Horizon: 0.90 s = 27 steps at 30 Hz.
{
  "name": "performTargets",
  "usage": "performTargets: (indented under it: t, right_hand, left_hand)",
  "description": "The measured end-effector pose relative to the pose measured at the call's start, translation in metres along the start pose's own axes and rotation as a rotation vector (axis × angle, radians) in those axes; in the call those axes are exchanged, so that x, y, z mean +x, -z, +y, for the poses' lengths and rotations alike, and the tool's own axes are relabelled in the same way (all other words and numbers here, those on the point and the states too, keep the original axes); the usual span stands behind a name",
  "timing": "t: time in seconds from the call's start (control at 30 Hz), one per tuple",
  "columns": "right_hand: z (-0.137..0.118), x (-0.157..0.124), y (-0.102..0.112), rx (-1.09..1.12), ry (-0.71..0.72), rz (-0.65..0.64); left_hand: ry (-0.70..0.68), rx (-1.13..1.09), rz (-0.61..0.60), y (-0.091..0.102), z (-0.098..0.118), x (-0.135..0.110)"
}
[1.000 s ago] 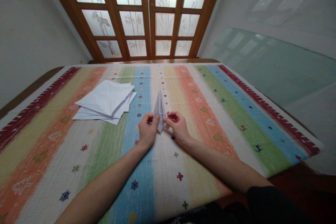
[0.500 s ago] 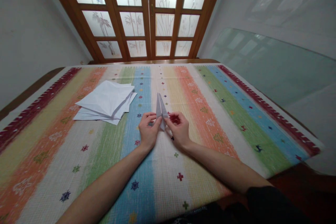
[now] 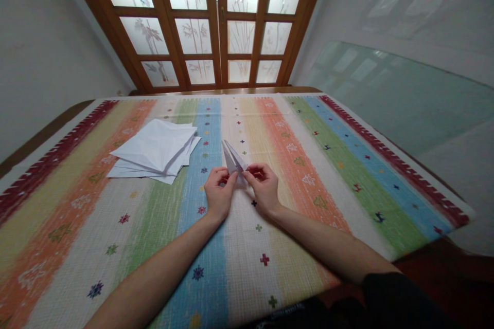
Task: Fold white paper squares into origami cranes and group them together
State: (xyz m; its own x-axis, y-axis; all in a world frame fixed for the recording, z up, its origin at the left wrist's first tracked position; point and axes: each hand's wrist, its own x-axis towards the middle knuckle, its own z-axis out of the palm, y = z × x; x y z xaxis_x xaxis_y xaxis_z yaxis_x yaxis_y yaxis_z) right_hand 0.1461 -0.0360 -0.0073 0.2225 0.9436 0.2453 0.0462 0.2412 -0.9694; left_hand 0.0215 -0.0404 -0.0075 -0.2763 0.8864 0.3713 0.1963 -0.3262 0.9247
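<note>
Between my two hands is a small piece of folded white paper (image 3: 233, 158), with two narrow points that stick out away from me, toward the far left. My left hand (image 3: 219, 187) pinches its lower left side between thumb and fingers. On the other side, my right hand (image 3: 263, 184) grips the lower right edge in the same way. The fingers cover part of the paper's near end. To the left of my hands lies a loose stack of white paper sheets (image 3: 156, 146), the top one creased.
A striped, patterned tablecloth (image 3: 154, 236) covers the table. Wooden doors with frosted panes (image 3: 219, 36) stand behind the far edge. A pale glass panel (image 3: 386, 97) leans along the right wall.
The folded paper has turned, its points swinging to the left. My right hand's grip has shifted slightly up along its edge; the sheet stack has stayed put.
</note>
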Motion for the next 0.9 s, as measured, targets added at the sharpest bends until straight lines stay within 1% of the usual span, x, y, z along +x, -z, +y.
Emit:
performTargets:
  t: [0.17,0.43,0.63,0.9]
  right_hand:
    - [-0.0018,0.0016,0.0007,-0.008,-0.003,-0.014]
    - [0.0039,0.0042,0.0007,-0.033,0.017,-0.002]
    - [0.0023,0.0047,0.0006,-0.046,0.036,0.023]
    - [0.0034,0.0052,0.0002,-0.060,0.037,0.016]
  left_hand:
    - [0.012,0.001,0.003,0.0002,-0.0001,0.0000]
    - [0.008,-0.034,-0.024,-0.0011,-0.0021,-0.0005]
    - [0.010,-0.043,-0.035,-0.0010,-0.0024,-0.0004]
    - [0.023,-0.058,-0.046,-0.0008,-0.0026,-0.0007]
